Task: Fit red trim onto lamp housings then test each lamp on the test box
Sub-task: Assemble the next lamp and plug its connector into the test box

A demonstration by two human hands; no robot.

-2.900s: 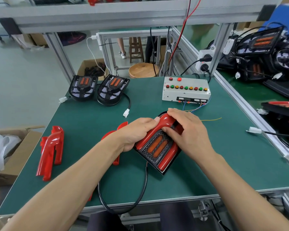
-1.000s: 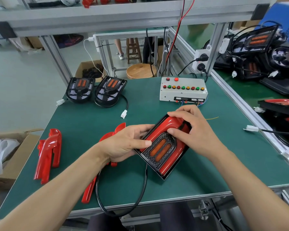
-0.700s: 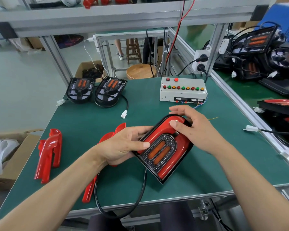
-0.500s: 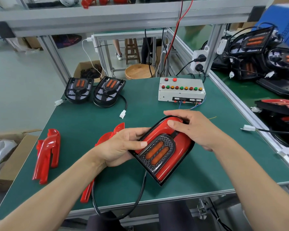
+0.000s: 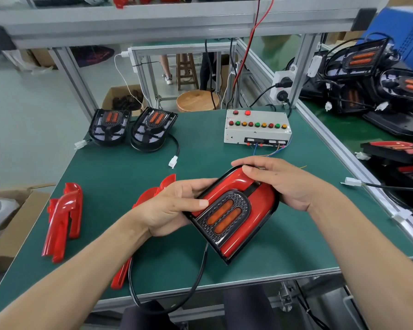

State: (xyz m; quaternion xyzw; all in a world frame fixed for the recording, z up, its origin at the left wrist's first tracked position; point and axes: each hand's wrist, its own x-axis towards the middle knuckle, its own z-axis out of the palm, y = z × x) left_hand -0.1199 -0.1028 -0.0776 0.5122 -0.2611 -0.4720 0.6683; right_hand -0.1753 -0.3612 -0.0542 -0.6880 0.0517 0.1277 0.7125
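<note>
Near the desk's front edge, both hands, left hand (image 5: 174, 208) and right hand (image 5: 281, 182), are gripping the black lamp housing with shiny red trim (image 5: 234, 210), which might pop loose if unevenly pressed.

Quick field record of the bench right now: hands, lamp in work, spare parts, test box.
left hand: grips lamp's left edge
right hand: grips lamp's top right
lamp in hands: red trim on, cable hanging over table edge
bare housings: two, far left, no trim
loose red trims: on mat, left
test box: far centre, nothing from held lamp plugged in
</note>
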